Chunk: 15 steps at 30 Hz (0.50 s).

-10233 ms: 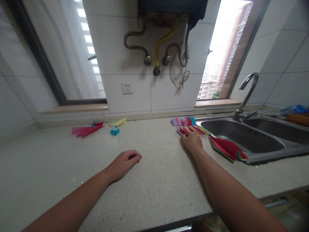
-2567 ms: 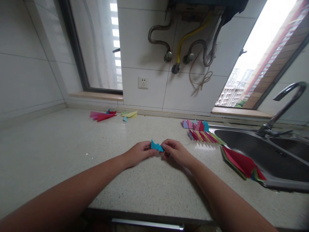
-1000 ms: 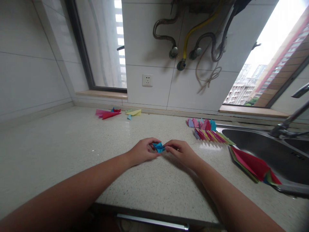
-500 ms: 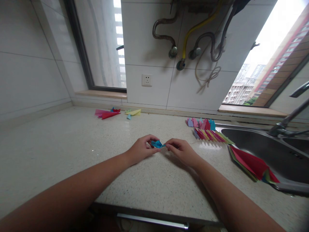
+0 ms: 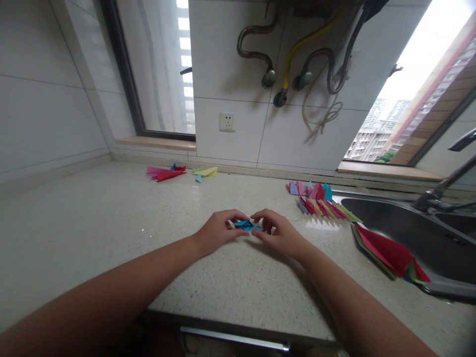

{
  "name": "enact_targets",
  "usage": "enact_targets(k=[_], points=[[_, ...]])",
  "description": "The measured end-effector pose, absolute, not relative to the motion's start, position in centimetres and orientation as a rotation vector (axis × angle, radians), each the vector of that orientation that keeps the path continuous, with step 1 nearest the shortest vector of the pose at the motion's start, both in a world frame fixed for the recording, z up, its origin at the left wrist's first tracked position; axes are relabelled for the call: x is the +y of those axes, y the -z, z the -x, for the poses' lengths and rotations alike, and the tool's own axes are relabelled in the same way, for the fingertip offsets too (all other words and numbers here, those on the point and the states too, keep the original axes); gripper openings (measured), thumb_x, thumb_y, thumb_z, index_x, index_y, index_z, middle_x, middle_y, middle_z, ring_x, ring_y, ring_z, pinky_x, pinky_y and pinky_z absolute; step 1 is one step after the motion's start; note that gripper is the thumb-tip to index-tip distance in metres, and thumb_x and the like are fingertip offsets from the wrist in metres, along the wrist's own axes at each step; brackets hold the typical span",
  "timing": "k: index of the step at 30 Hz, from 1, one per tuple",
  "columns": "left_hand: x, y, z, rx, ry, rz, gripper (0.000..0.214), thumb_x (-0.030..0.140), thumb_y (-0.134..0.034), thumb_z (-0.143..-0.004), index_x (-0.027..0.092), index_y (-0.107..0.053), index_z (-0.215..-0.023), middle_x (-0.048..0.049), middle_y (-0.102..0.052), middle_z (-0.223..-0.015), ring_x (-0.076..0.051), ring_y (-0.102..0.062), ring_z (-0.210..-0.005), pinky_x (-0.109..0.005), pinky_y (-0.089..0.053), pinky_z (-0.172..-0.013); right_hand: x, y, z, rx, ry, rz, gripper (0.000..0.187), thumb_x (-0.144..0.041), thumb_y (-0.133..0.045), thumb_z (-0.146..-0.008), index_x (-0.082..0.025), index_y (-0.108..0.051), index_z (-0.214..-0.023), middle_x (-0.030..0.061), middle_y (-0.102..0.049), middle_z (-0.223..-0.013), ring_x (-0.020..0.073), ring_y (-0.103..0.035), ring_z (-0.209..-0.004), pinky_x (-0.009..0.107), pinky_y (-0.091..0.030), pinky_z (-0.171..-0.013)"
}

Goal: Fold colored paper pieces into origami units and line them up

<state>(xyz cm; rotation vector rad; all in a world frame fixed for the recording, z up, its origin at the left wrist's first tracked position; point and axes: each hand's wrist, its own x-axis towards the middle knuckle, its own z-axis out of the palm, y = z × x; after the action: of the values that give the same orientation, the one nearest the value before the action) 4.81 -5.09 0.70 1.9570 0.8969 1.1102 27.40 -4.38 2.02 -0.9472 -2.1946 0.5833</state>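
A small blue folded-paper piece point(image 5: 243, 225) is between my two hands, low over the middle of the counter. My left hand point(image 5: 219, 229) grips its left side, thumb below and fingers above. From the other side my right hand point(image 5: 277, 229) closes on the paper's right end, with thumb and fingertips curved around it. Fingers partly cover the paper, so its full shape is hidden.
Rows of colourful folded paper point(image 5: 322, 206) stand at the back right by the steel sink point(image 5: 372, 218). A red and green paper stack point(image 5: 386, 253) lies at the sink's edge. Paper planes point(image 5: 167, 173) and a yellow folded paper point(image 5: 208, 172) rest on the speckled counter point(image 5: 122, 223) near the wall.
My right hand has moved from pinching the blue paper's right tip to curving around its right end. The paper now looks flatter and longer. My left hand has barely moved.
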Motion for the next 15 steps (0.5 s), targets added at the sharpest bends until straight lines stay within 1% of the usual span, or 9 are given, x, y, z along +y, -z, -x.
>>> enact_targets(k=[2,8,15], points=[[-5.13,-0.67,-4.87,0.881,-1.096,-1.943,0.033,0.034,-0.076,-0.077,0.021,-0.069,-0.106,-0.005,-0.071,-0.102,-0.016,-0.062,-0.082,-0.029,-0.047,-0.073,-4.53,-2.16,-27.27,-2.196,-0.566,0.925,0.031,-0.037,-0.069,-0.082,-0.02,-0.064,-0.107,0.007,-0.067,-0.092,0.0145,-0.058,-0.07,0.027,-0.048,-0.062],[-4.86,-0.34,-4.93,0.839,-1.077,-1.906,0.041,0.032,-0.079,-0.073,0.019,-0.066,-0.11,-0.0066,-0.07,-0.105,-0.019,-0.064,-0.091,-0.03,-0.049,-0.075,-4.57,-2.36,-27.2,-2.226,-0.481,0.893,0.02,-0.033,-0.068,-0.084,-0.021,-0.068,-0.1,0.0049,-0.069,-0.083,0.015,-0.058,-0.069,0.028,-0.047,-0.063],[-4.81,-0.37,-4.76,0.901,-1.102,-2.084,0.041,0.035,-0.077,-0.076,0.02,-0.067,-0.113,-0.0069,-0.07,-0.105,-0.017,-0.064,-0.086,-0.027,-0.048,-0.067,-4.5,-2.48,-27.62,-2.238,-0.463,0.887,0.017,-0.03,-0.066,-0.085,-0.021,-0.069,-0.099,0.0043,-0.067,-0.083,0.0131,-0.057,-0.066,0.025,-0.044,-0.057]])
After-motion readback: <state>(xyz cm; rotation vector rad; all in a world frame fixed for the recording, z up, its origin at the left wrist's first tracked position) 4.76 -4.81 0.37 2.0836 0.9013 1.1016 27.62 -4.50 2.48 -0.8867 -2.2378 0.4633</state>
